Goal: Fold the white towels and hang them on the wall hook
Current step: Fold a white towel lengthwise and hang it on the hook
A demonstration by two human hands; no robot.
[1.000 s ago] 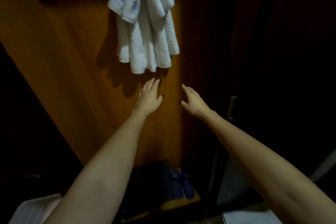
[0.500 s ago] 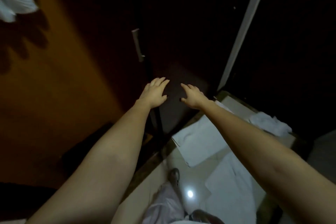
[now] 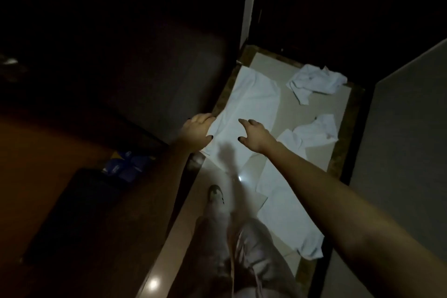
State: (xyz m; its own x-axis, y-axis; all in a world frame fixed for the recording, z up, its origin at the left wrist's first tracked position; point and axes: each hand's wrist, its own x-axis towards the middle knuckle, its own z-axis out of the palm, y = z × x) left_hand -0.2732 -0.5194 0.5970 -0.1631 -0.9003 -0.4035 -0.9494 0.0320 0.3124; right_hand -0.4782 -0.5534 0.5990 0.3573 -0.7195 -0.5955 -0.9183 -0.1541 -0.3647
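Glossy beige tiled floor (image 3: 287, 109): carries every loose item. Long white cloth towel (image 3: 285, 220) beside the feet; broad flat white towel (image 3: 251, 101) ahead; far crumpled white towel (image 3: 316, 80); near crumpled white towel (image 3: 316, 130) (all unfolded, presumably awaiting folding). Left hand (image 3: 197, 130), right hand (image 3: 254, 134): fingers relaxed, empty, extended over the broad flat white towel, likely the next pick.

Beige floor tiles (image 3: 268, 68), brown marble border (image 3: 343, 143) around them. White door-frame strip (image 3: 248, 2) upright at top, grey panel (image 3: 399, 140) on the right. Blurry blue objects (image 3: 128, 164) far left, beside a dark rectangular thing (image 3: 72, 213). Shoe (image 3: 215, 192) on the tiles, pale trousers (image 3: 254, 249) below it. Lamp glare (image 3: 240, 178) on the tile.
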